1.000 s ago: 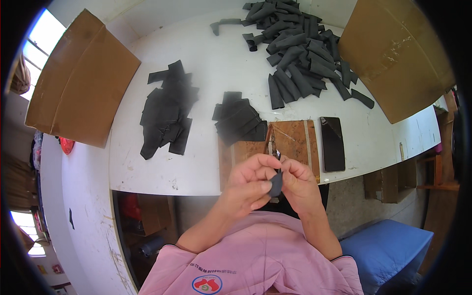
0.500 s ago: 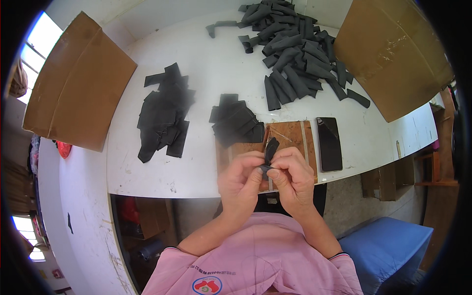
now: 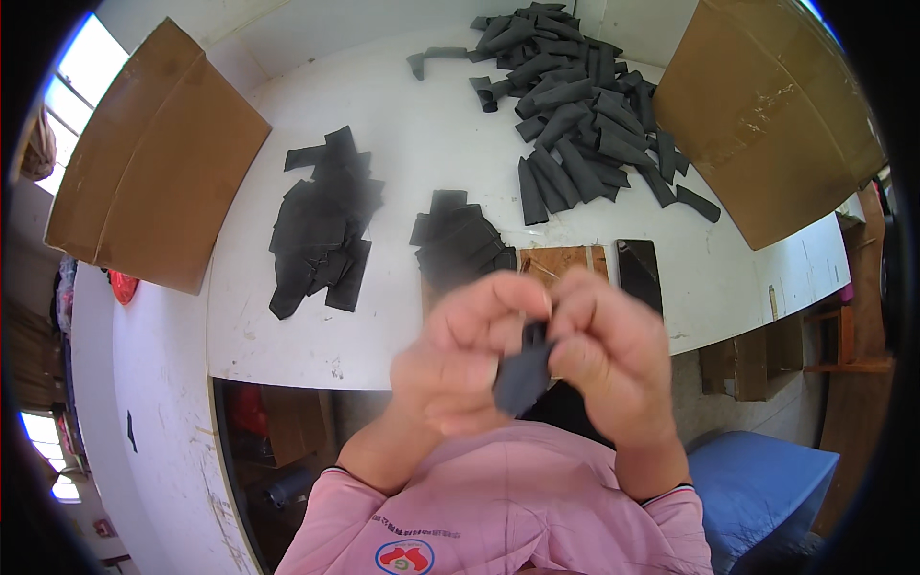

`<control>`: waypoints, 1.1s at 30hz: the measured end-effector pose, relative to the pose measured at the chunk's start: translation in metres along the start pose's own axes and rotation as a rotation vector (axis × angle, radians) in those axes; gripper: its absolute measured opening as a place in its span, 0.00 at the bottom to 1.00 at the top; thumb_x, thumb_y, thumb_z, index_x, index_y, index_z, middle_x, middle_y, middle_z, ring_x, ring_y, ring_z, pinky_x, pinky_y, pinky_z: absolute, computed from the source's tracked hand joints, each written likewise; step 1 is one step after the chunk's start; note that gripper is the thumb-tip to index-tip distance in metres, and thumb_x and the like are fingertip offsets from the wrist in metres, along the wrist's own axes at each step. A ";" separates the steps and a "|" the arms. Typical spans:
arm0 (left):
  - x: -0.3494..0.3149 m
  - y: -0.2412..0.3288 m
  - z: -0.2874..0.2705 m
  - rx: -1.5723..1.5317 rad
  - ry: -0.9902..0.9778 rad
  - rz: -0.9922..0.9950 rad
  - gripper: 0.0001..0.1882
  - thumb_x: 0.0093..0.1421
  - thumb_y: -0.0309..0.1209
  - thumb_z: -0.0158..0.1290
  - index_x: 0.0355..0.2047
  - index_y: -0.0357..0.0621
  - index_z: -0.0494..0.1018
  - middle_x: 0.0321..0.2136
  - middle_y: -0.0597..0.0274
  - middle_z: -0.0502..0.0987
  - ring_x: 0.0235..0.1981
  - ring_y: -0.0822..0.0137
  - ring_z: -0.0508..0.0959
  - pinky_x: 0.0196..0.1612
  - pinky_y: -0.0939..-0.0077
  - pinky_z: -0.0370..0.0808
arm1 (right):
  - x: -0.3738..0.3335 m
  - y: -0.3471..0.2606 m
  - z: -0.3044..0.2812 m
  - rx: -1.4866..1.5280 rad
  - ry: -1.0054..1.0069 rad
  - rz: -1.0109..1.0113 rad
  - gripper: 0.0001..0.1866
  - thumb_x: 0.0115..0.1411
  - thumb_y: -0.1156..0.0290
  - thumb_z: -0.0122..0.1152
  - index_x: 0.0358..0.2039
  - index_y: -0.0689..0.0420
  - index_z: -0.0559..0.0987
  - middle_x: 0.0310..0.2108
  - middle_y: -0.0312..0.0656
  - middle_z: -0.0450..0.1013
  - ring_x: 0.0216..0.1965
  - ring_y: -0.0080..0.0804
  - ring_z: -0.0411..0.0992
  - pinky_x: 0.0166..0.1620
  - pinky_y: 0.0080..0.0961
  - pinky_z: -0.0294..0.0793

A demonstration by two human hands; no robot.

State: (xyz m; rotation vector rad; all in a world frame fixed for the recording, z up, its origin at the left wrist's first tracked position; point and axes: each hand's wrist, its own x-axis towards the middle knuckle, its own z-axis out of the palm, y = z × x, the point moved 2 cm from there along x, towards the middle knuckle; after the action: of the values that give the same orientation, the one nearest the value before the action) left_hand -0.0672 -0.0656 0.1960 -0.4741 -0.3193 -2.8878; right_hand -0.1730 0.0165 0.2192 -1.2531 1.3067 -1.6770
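Observation:
Between my two hands is a small dark grey fabric piece [image 3: 523, 379], raised above the table's front edge. My left hand [image 3: 460, 350] pinches it from the left with thumb and fingers. My right hand [image 3: 609, 350] grips its upper right part; these fingers are somewhat blurred. Just beyond my hands lies a stack of flat dark fabric pieces [image 3: 458, 240], and farther left a larger loose pile of flat dark pieces [image 3: 321, 225]. Partly hidden behind my hands is a brown wooden board [image 3: 575, 259].
A heap of rolled dark grey fabric tubes [image 3: 575, 115] lies at the back right. Cardboard boxes stand left [image 3: 153, 163] and right [image 3: 767, 125]. A black phone [image 3: 638, 273] rests beside the board. A blue covered block [image 3: 762, 489] is at the lower right, below the white table [image 3: 383, 335].
Both hands have come up and closer to me, with the fabric piece still between them. More of the piece's grey face now hangs below the fingers.

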 end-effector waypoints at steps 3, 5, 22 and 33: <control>0.018 0.015 -0.016 -0.178 0.326 0.084 0.16 0.55 0.18 0.39 0.45 0.34 0.60 0.28 0.52 0.71 0.07 0.79 0.58 0.09 0.87 0.59 | 0.027 0.017 -0.017 0.137 0.052 0.266 0.09 0.56 0.68 0.52 0.22 0.59 0.69 0.18 0.30 0.63 0.21 0.16 0.59 0.24 0.12 0.58; 0.019 0.020 -0.045 -0.232 0.458 0.100 0.15 0.55 0.18 0.39 0.44 0.34 0.62 0.28 0.51 0.71 0.07 0.79 0.58 0.10 0.87 0.58 | 0.030 0.048 -0.026 0.235 0.053 0.427 0.11 0.56 0.66 0.52 0.22 0.57 0.69 0.18 0.30 0.63 0.20 0.15 0.58 0.23 0.11 0.56; 0.000 0.016 -0.071 -0.132 0.434 0.024 0.19 0.55 0.21 0.44 0.48 0.35 0.60 0.23 0.64 0.67 0.13 0.81 0.58 0.13 0.90 0.56 | 0.020 0.084 -0.022 0.516 -0.039 0.524 0.14 0.57 0.60 0.51 0.21 0.56 0.69 0.16 0.30 0.62 0.18 0.15 0.58 0.21 0.12 0.55; -0.001 -0.002 -0.038 0.741 0.497 0.275 0.21 0.53 0.19 0.46 0.48 0.32 0.56 0.28 0.58 0.70 0.10 0.83 0.58 0.11 0.90 0.57 | 0.025 0.091 -0.027 0.397 -0.168 0.387 0.12 0.58 0.64 0.51 0.24 0.58 0.71 0.19 0.31 0.65 0.21 0.16 0.62 0.25 0.13 0.61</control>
State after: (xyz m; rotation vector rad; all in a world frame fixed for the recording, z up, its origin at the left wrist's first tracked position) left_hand -0.0780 -0.0730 0.1597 0.2964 -1.0617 -2.2783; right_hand -0.2111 -0.0228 0.1379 -0.8256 0.9782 -1.4284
